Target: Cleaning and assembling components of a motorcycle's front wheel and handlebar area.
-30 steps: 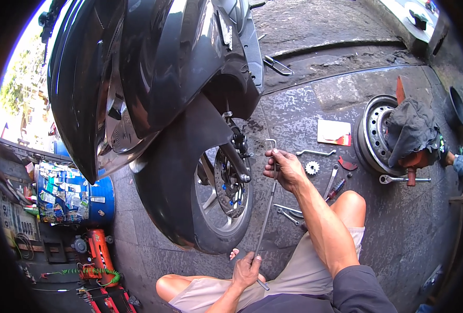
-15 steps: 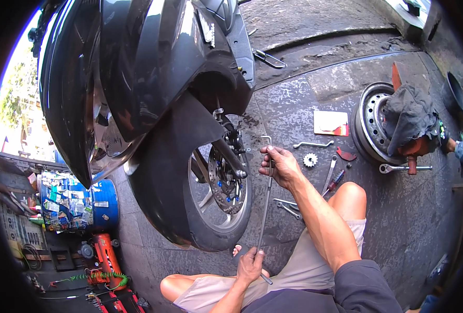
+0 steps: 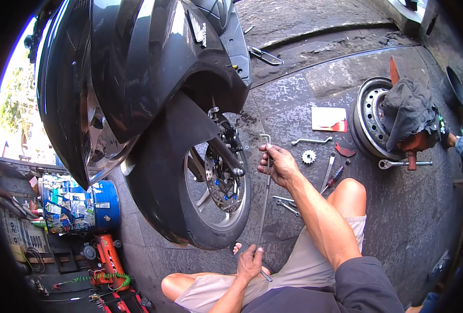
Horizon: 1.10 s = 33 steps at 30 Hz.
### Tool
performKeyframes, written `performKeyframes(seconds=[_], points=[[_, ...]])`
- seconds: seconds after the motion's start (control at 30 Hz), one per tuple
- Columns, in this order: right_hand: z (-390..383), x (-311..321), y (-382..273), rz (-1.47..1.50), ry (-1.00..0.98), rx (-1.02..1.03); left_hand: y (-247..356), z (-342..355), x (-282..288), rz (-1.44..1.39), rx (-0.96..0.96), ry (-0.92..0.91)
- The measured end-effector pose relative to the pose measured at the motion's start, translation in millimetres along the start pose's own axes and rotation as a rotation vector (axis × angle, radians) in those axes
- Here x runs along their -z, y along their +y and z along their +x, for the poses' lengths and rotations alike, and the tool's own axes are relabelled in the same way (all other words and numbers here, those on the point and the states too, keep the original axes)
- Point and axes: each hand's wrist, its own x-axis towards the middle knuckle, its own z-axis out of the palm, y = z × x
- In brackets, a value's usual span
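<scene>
A long thin metal rod (image 3: 265, 208) with a bent upper tip slants between my hands, in front of the motor scooter's front wheel (image 3: 226, 233). My right hand (image 3: 277, 166) pinches it near the bent end. Lower down, close to my lap, my left hand (image 3: 250, 262) is closed around the rod, whose bottom end sticks out below the fingers. The rod stands apart from the wheel and its brake disc (image 3: 225, 180). To the right of my right hand lie a double-ended wrench (image 3: 312, 140) and a small toothed sprocket (image 3: 308, 157).
By my right knee lie a combination wrench (image 3: 329, 169), a screwdriver (image 3: 335, 177) and a red curved piece (image 3: 345, 150). Farther right, a steel wheel rim (image 3: 368, 117) carries a dark cloth (image 3: 411, 107). A ratchet (image 3: 403, 164) is beside it. A blue drum (image 3: 107, 202) stands left.
The view has shifted slightly. Both hands keep their hold on the rod in nearly the same places.
</scene>
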Motion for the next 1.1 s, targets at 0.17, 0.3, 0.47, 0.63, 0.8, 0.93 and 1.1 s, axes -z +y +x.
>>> performKeyframes(seconds=[0.17, 0.3, 0.47, 0.63, 0.8, 0.93, 1.1], points=[[0, 1, -1, 0.009, 0.01, 0.025, 3, 1, -5, -0.008, 0.024, -0.004], [0, 1, 0, 0.02, 0.006, 0.027, 1, 1, -7, -0.019, 0.037, -0.01], [3, 5, 7, -0.073, -0.033, 0.024, 2, 3, -4, -0.074, 0.097, -0.073], [13, 16, 21, -0.49, 0.075, -0.047, 1, 0, -4, -0.347, 0.269, -0.145], [17, 17, 39, -0.931, 0.187, 0.198, -11, -12, -5, -0.338, 0.28, -0.105], [29, 18, 42, -1.159, 0.171, 0.172, -15, -16, -4, -0.394, 0.334, -0.12], [44, 25, 56, -1.045, 0.307, 0.248, -18, -18, -6, -0.449, 0.356, -0.159]])
